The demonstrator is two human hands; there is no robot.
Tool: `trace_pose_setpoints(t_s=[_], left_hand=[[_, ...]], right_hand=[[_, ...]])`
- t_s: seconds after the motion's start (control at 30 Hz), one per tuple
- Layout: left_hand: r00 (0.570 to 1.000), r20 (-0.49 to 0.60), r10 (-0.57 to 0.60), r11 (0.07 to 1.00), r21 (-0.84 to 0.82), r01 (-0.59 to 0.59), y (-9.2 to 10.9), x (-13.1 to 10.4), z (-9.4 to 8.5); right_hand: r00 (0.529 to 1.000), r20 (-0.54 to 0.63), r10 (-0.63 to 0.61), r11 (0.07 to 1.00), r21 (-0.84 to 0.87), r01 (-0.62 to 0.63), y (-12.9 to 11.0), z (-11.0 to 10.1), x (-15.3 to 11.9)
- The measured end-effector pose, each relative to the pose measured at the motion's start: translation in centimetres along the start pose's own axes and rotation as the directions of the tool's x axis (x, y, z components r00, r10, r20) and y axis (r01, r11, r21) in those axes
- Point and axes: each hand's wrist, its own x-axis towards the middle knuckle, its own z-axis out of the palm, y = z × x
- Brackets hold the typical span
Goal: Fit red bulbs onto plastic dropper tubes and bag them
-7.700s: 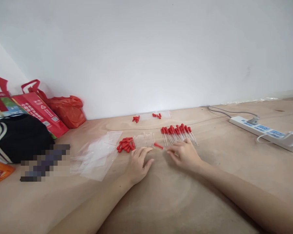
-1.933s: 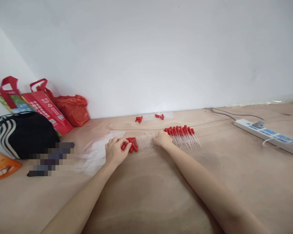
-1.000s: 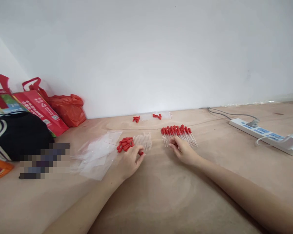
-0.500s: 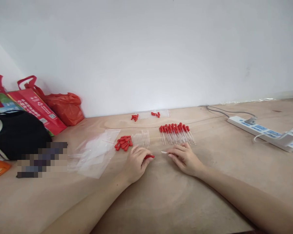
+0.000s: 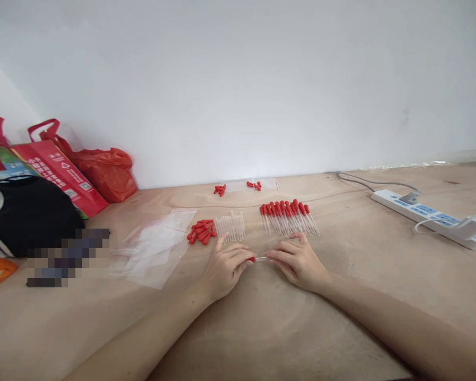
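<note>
My left hand [image 5: 228,269] is closed on a red rubber bulb [image 5: 253,259], mostly covered by the fingers. A thin clear tube [image 5: 261,259] is pinched in my right hand [image 5: 297,262], its end meeting the bulb's open end. Beyond my left hand lie a pile of loose red bulbs [image 5: 201,231] and a row of clear tubes [image 5: 230,226]. Past my right hand, droppers with red bulbs on clear tubes [image 5: 289,217] lie side by side.
Clear plastic bags [image 5: 158,248] lie to the left, near a black bag [image 5: 31,217] and a red plastic bag [image 5: 105,172]. More red bulbs [image 5: 219,189] sit by the wall. A white power strip [image 5: 428,214] with cables is at the right.
My hands have come closer together. The bulb and the tube, apart before, now meet end to end between them.
</note>
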Motion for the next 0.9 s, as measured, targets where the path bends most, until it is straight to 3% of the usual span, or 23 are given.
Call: trace_pose_setpoints(t_s=[0.23,0.4,0.67,0.9], left_hand=[[0.993,-0.033,0.112,0.993,-0.035,-0.113,0.3,-0.1,0.2],[0.993,-0.043,0.108,0.993,-0.048,-0.111,0.2,-0.2,0.4],[0.987,-0.092,0.131,0.991,-0.027,-0.134,0.6,0.0,0.3],[0.988,-0.058,0.145,0.989,-0.019,-0.146,0.8,0.0,0.3]], right_hand=[[0.994,-0.023,-0.107,0.993,-0.055,0.106,0.3,0.1,0.1],[0.986,-0.040,-0.159,0.982,-0.112,0.154,0.2,0.1,0.3],[0.984,-0.031,-0.177,0.976,-0.133,0.171,-0.6,0.1,0.3],[0.985,0.016,-0.173,0.979,-0.109,0.174,-1.0,0.5,0.5]])
